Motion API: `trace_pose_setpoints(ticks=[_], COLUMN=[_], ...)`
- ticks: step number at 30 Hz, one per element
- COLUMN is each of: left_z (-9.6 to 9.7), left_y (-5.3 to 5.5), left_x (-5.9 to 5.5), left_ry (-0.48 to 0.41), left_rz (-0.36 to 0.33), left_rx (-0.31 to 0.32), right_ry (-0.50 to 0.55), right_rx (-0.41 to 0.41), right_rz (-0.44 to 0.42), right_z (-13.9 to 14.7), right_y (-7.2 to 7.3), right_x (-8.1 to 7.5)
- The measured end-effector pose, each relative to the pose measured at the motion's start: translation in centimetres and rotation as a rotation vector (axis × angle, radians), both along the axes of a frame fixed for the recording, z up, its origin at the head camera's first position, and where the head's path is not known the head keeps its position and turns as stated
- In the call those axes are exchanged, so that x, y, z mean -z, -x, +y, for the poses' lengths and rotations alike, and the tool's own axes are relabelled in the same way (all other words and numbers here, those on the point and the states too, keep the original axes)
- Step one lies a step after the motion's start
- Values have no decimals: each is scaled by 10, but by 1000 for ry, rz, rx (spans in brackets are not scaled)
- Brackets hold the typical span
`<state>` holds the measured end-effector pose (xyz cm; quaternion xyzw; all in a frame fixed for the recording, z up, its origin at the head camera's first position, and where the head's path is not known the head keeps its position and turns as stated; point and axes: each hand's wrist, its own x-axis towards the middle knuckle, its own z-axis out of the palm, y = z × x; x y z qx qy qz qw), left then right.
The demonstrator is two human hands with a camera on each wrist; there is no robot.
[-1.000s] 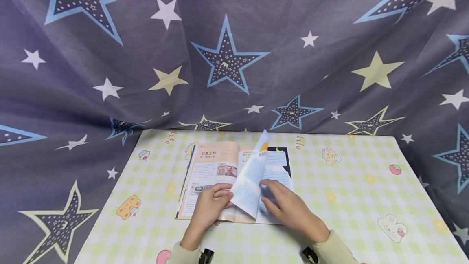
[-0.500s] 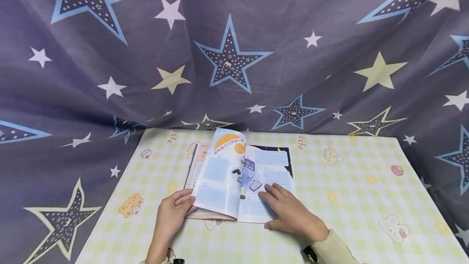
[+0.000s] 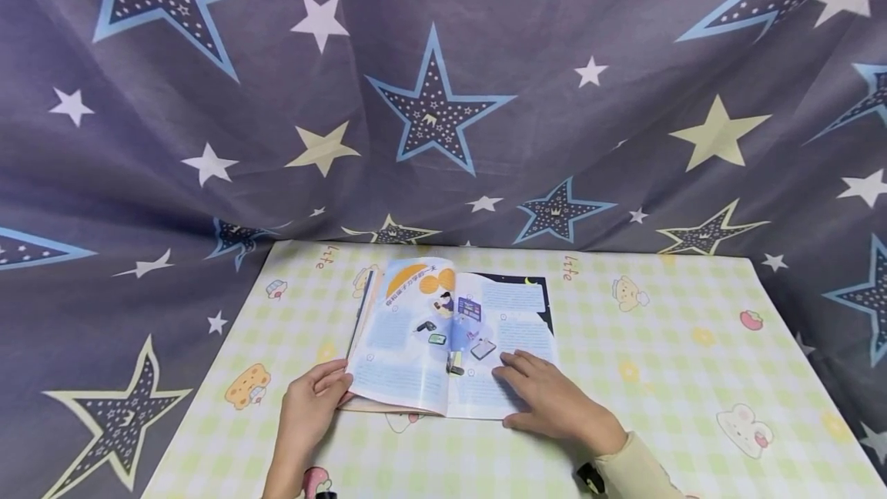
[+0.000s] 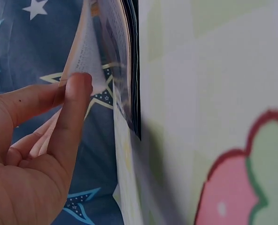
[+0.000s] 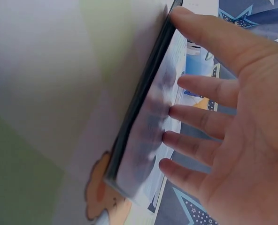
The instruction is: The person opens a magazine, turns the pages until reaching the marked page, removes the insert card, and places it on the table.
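An open magazine (image 3: pixel 416 364) lies on the table, its spread showing blue text blocks, orange circles and small drawings. At the lower left corner of the turned page (image 4: pixel 85 51), my left hand (image 3: pixel 308 403) pinches the paper between thumb and finger. That page stands a little apart from the pages under it in the left wrist view. My right hand (image 3: pixel 554 399) rests on the right page with its fingers spread. In the right wrist view the right hand's fingertips (image 5: pixel 176 111) touch the glossy page, and the thumb lies at the magazine's edge.
A green-and-white checked tablecloth (image 3: pixel 665 383) with cartoon prints covers the table around the magazine. Behind and beside the table hangs a dark curtain (image 3: pixel 540 21) patterned with stars.
My left hand has moved left and down with the page, which swung from upright over to the left side. The right hand has stayed on the right page, its fingers shifting only slightly.
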<state>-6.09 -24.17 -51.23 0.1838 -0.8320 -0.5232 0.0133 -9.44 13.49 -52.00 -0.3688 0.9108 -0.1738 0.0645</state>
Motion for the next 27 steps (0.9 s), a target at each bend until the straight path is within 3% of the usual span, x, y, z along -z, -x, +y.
trace_pose_setpoints(ticks=[3,15,23,27], left_z=[0,2,2,2], left_y=[1,2,4,5], left_x=[1,1,3,4], left_ry=[38,48,46,39], left_rz=[9,13,5,11], left_rx=[-6,-26,-38,-48], right_ry=[3,37,41,42], right_rx=[-13,-46,-30,-2], right_rz=[-2,-18,104,103], right_z=[2,10,16,20], right_y=[0,0,-2,-2], right_x=[-1,-3,-9,-6])
